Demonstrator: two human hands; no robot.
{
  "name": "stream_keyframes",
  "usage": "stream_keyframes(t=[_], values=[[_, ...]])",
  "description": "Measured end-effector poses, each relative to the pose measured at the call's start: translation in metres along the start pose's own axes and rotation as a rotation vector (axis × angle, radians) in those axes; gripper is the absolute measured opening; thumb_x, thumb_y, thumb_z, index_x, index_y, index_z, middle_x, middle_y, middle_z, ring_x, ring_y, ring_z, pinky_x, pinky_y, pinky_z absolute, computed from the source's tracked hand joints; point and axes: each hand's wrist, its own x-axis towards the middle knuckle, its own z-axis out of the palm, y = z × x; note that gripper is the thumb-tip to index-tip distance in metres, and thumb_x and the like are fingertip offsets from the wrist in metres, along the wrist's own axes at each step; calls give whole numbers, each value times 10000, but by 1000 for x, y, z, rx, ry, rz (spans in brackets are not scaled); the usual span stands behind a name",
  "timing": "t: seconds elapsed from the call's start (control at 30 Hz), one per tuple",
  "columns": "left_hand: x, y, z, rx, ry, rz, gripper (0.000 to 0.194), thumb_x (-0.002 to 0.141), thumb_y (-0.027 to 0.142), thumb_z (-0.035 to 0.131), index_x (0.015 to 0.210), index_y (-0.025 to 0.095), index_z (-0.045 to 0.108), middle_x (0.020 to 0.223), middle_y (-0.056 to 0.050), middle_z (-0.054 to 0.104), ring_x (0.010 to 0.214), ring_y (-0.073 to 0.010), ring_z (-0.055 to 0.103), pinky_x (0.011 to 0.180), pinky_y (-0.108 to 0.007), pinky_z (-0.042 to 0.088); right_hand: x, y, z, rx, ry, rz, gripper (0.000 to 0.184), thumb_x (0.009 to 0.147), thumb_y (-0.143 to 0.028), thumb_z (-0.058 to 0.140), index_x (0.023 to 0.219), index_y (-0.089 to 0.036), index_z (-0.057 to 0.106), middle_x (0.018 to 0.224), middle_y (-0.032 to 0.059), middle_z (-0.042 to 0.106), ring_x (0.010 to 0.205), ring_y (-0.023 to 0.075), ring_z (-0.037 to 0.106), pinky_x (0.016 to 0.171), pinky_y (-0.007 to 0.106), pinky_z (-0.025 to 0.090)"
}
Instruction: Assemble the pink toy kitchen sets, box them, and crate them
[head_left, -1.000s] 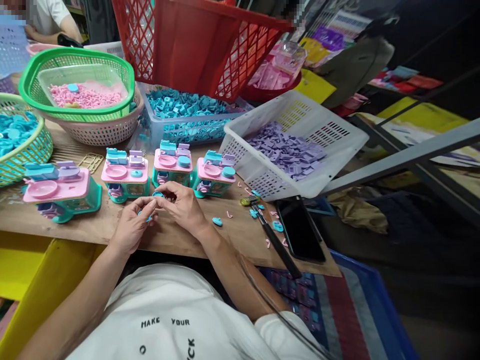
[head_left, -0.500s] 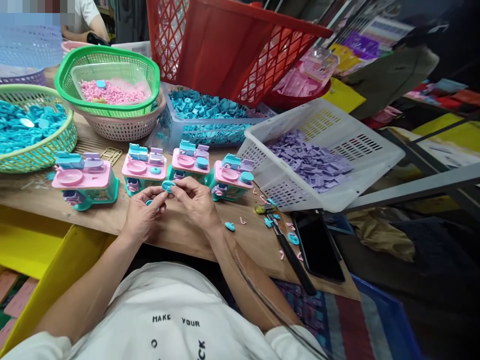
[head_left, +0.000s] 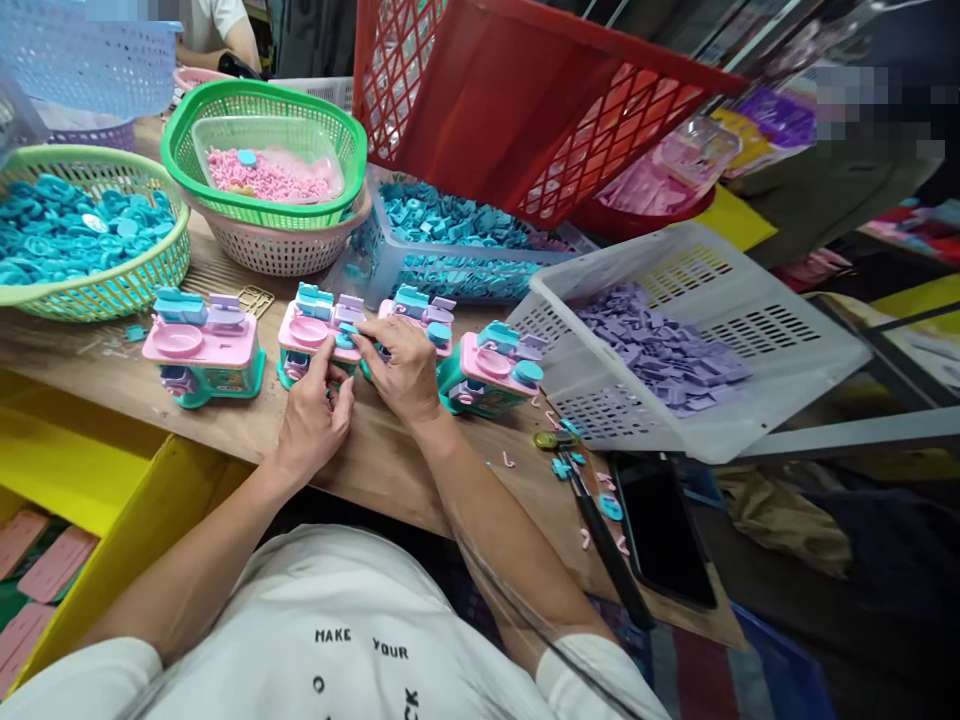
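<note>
A small blue round plastic piece [head_left: 346,335] lies at the pink top of the second toy kitchen counter [head_left: 307,331] from the left. My right hand [head_left: 405,372] pinches this piece at its right side with thumb and fingertips. Just below, my left hand [head_left: 316,412] is closed, its fingers curled and a fingertip near the counter's front edge; what it holds, if anything, is hidden. A third counter [head_left: 442,318] stands partly behind my right hand. Another counter [head_left: 199,345] is on the left, and one with a blue round piece fitted [head_left: 499,365] is on the right.
Baskets of blue parts [head_left: 82,230], pink parts [head_left: 270,175] and purple parts [head_left: 667,350] surround the work area. A red crate [head_left: 465,110] rises at the back. A black-handled tool [head_left: 607,550] and a phone [head_left: 664,530] lie at the right. Another person's arm [head_left: 241,45] shows behind.
Both hands have moved up and forward, bringing the blue round piece from in front of the counters onto the second counter's top. The view has shifted, so the scene sits farther right.
</note>
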Motion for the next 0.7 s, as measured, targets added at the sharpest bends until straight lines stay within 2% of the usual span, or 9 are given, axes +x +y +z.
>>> stream_keyframes(t=[0.2,0.33,0.47,0.6,0.7], values=[[0,0,0,96,-37,56,518,794,184,692,1309,177,639,803,-17,648,718,-163,559,798,-256,452,-1,-1,2,-19,18,45,280,1029,-370,513,1035,-233,758,1024,88,777,981,239,688,924,384,483],[0,-2,-1,116,-45,55,529,807,193,679,1334,176,640,804,-21,654,718,-166,559,827,-266,465,-1,-2,5,-66,25,26,316,1041,-385,484,1015,-222,754,1014,101,775,976,247,680,908,388,456],[2,-4,-2,183,-47,90,523,828,205,653,1348,162,638,834,-43,672,742,-175,584,867,-290,477,-2,-2,1,-147,11,-67,317,1051,-374,471,1043,-230,753,1025,97,773,959,237,668,903,389,418],[4,-8,-3,276,-64,138,501,870,217,601,1365,139,617,827,-46,680,705,-166,586,850,-317,499,-2,-8,-7,-336,-31,-202,303,1060,-311,457,1092,-225,746,1077,75,777,957,213,646,898,376,374],[5,-8,-4,208,-63,123,458,926,263,571,1362,126,609,836,-53,692,716,-159,599,820,-301,505,-1,-13,-11,-425,-64,-272,285,1057,-296,472,1121,-215,738,1097,64,777,971,211,632,897,374,343]])
